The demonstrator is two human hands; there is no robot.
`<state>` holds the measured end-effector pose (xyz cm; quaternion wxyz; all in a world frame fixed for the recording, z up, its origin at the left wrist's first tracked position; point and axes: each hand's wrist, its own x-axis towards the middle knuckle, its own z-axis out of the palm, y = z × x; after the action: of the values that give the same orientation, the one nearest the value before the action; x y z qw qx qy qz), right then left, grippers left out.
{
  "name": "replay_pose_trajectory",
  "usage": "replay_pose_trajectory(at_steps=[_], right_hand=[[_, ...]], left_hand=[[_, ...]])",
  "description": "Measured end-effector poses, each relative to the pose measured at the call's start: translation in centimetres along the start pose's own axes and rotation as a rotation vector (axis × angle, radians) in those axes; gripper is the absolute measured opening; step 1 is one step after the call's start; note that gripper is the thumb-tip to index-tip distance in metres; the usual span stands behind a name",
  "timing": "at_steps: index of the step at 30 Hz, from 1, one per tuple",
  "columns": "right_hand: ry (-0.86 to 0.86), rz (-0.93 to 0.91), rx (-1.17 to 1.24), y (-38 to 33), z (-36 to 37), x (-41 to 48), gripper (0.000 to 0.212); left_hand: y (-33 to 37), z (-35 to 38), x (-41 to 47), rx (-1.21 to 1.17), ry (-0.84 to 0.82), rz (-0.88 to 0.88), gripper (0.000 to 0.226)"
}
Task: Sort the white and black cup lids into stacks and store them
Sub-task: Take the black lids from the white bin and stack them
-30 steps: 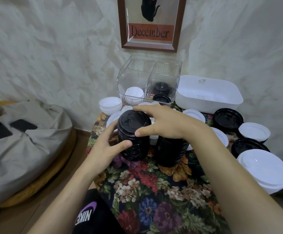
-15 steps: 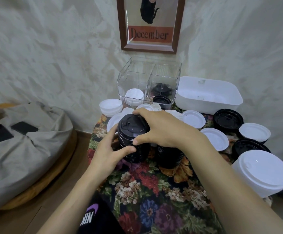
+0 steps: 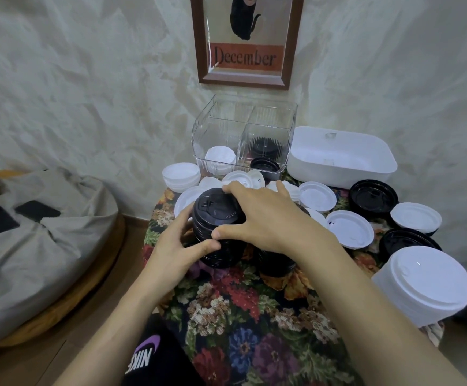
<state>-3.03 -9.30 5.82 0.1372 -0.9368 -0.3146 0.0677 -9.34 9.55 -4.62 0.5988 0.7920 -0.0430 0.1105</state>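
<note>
Black lid stack (image 3: 218, 232) being gripped by both hands on the counter (image 3: 254, 316).

Nearest, the left hand (image 3: 176, 252) is curling round the stack's lower ribs, thumb lying across its front, while the right hand (image 3: 265, 218) is arching over the top lid, thumb and fingertips pinching the rim. The stack is standing upright on the flowered woven cloth, just beside a second black stack (image 3: 276, 263). The likely risk: these thin, glossy, ridged plastic discs are probably nesting only loosely, so an off-centre squeeze or tilted lift could be shearing the column apart or toppling its neighbour. Further back, loose white lids (image 3: 349, 228) are lying dished and matte. Behind them a clear ribbed bin (image 3: 243, 140) is holding white lids on the left and black on the right, beside a smooth white tub (image 3: 340, 157).
</note>
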Motion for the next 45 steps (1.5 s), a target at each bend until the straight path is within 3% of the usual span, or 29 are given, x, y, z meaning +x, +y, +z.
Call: replay_pose_trajectory(at_steps=[3, 8, 16, 19, 22, 30, 38, 45], right_hand=[[0.024, -0.035, 0.036, 0.1, -0.1, -0.2, 0.077], [-0.035, -0.089, 0.162, 0.4, -0.9, -0.4, 0.057], [0.096, 0.121, 0.437, 5.7, -1.3, -3.9, 0.072], [0.164, 0.196, 0.686, 7.0, 0.9, -6.6, 0.094], [0.208, 0.242, 0.783, 6.9, 3.7, -8.6, 0.107], [0.370, 0.312, 0.685, 5.9, 5.2, -9.5, 0.091], [0.566, 0.463, 0.490, 7.0, 5.9, -12.7, 0.101], [0.566, 0.476, 0.512, 6.7, 5.0, -12.7, 0.106]], left_hand=[[0.3, -0.3, 0.1, -0.016, 0.010, 0.008, 0.100], [1.1, -0.5, 0.5, -0.053, -0.014, 0.028, 0.086], [1.3, 0.1, 0.1, -0.043, 0.023, 0.062, 0.089], [1.2, 0.8, -0.1, -0.029, 0.071, 0.089, 0.081], [1.6, 1.3, -0.2, -0.018, 0.113, 0.103, 0.070], [2.1, 1.6, -0.1, -0.031, 0.121, 0.137, 0.067], [1.6, 1.9, 0.1, -0.074, 0.132, 0.125, 0.070], [1.2, 2.2, 0.5, -0.029, 0.135, 0.147, 0.083]])
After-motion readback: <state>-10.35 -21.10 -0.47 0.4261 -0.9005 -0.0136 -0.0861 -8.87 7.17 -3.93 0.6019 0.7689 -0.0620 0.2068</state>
